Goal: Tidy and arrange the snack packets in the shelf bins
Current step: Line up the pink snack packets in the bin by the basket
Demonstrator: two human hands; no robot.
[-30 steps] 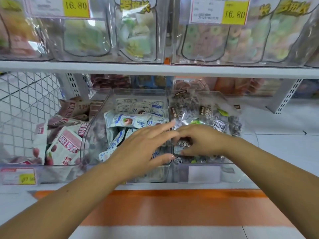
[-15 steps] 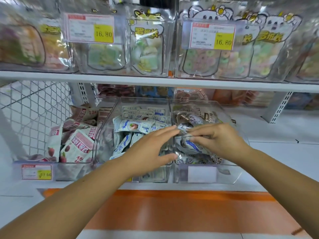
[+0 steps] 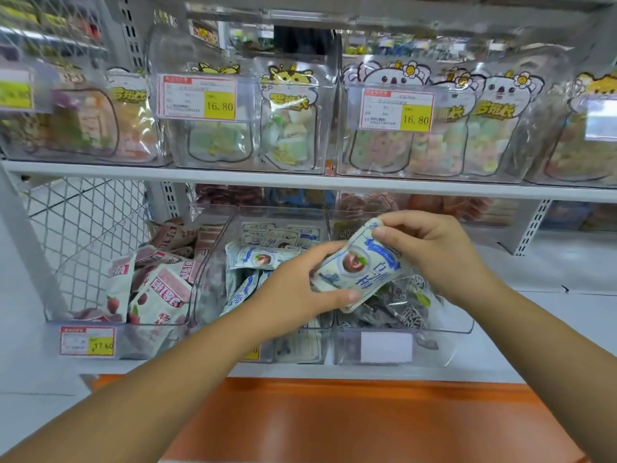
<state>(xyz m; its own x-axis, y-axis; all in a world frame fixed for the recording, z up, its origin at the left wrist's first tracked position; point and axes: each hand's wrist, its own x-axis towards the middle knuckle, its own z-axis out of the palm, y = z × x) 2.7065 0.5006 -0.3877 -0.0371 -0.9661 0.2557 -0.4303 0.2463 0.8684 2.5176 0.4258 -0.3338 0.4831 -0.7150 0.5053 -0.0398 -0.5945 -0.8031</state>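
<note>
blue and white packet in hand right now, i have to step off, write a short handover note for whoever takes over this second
Left hand: grips the lower end of the blue and white packet.
Right hand: pinches its top edge.
The packet is in the air, roughly above where the middle bin meets the right bin.
Middle bin holds matching packets; right bin holds dark packets.
Done: one packet in hand, in no bin.
Left: probably set it with its matches, then straighten the rest.

Shelf (image 3: pixel 300 183) was white w/ slotted uprights (image 3: pixel 531 228); wire mesh panel (image 3: pixel 83 235) closed L side; orange floor strip (image 3: pixel 367 422) ran below.
</note>
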